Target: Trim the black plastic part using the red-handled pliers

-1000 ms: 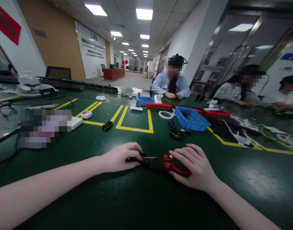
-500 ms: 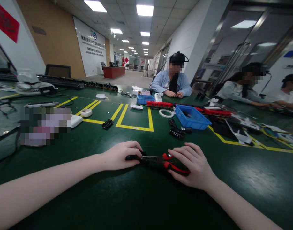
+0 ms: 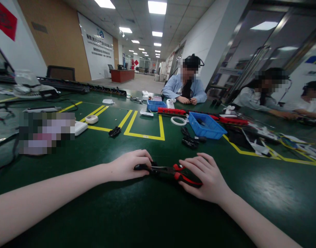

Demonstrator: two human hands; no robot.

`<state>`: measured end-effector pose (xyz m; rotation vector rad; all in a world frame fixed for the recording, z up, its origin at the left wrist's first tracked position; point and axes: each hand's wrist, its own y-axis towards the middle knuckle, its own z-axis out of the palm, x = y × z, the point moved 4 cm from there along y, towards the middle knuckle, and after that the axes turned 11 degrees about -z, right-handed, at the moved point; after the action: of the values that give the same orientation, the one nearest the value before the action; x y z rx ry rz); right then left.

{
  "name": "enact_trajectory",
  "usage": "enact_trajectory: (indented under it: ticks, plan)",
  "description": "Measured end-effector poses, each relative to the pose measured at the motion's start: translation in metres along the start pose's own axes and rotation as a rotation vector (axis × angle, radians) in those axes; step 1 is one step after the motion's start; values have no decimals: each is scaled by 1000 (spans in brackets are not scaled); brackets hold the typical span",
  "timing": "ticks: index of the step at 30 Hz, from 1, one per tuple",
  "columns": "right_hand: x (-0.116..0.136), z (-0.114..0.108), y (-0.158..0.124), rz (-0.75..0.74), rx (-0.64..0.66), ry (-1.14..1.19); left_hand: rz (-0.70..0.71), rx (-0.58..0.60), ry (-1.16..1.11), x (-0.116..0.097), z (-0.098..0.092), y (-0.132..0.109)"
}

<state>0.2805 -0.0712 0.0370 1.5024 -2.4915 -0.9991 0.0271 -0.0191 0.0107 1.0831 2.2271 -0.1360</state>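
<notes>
In the middle of the green table (image 3: 153, 213), my left hand (image 3: 130, 165) has its fingers closed round a small black part (image 3: 141, 167). My right hand (image 3: 207, 177) holds pliers (image 3: 187, 179) with red and black handles, which are spread apart. The metal jaws point left and reach the black part beside my left fingertips. Whether the jaws grip it is too dark to tell. Several black pieces (image 3: 190, 142) lie beyond the pliers, and a black bundle (image 3: 115, 132) lies farther left.
A blue bin (image 3: 207, 127) stands beyond my right hand, near a white ring (image 3: 178, 121) and red strips (image 3: 171, 111). A smaller blue bin (image 3: 156, 105) is farther back. White tape (image 3: 92, 119) lies at the left. A person (image 3: 184, 86) sits opposite, others at the right.
Both hands and the pliers appear slightly farther left in the view, along with the nearby table items. The hold on the black part and the pliers looks the same.
</notes>
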Motion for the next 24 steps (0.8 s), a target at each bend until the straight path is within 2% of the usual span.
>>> enact_trajectory:
  ticks: [10,24]
  plan:
    - [-1,1,-2,3,10,-6,-25,24,-105,2,-1,1]
    - [1,1,-2,-3,12,24,-37,30,-113,1,-1,1]
